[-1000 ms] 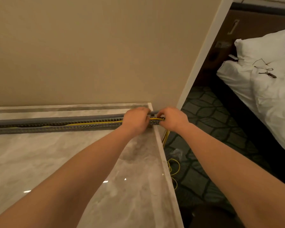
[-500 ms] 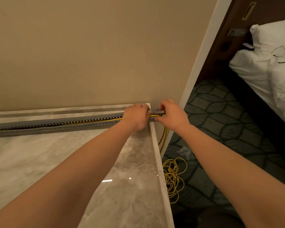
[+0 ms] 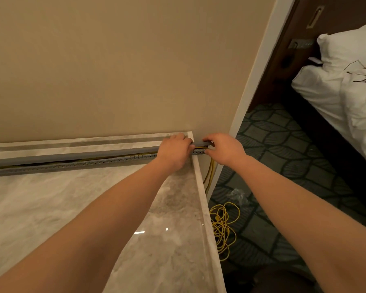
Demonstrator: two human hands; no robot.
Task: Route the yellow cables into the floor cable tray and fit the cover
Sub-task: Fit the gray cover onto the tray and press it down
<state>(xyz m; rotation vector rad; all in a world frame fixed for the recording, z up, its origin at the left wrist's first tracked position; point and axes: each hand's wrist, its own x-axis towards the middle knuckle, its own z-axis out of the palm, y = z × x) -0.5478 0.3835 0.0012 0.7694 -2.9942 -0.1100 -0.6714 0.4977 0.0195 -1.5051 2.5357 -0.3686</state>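
Observation:
A long grey slotted cable tray (image 3: 72,167) runs along the marble floor beside the wall, with yellow cables (image 3: 123,157) lying inside. Its grey cover (image 3: 76,156) rests tilted along the far side, gapped open at the left. My left hand (image 3: 173,152) presses down on the tray and cover near the right end. My right hand (image 3: 224,148) pinches the tray's end where it overhangs the marble edge. From there the yellow cables drop (image 3: 210,174) to a loose coil (image 3: 223,227) on the carpet.
A beige wall stands right behind the tray. The marble slab (image 3: 51,208) ends in a raised edge (image 3: 205,208) at the right, with patterned carpet (image 3: 283,166) below. A bed with white bedding (image 3: 347,92) stands at the far right.
The view has swung slightly right and down, showing more of the cable coil. Both hands stay at the tray's right end; the right hand has shifted a little over the end.

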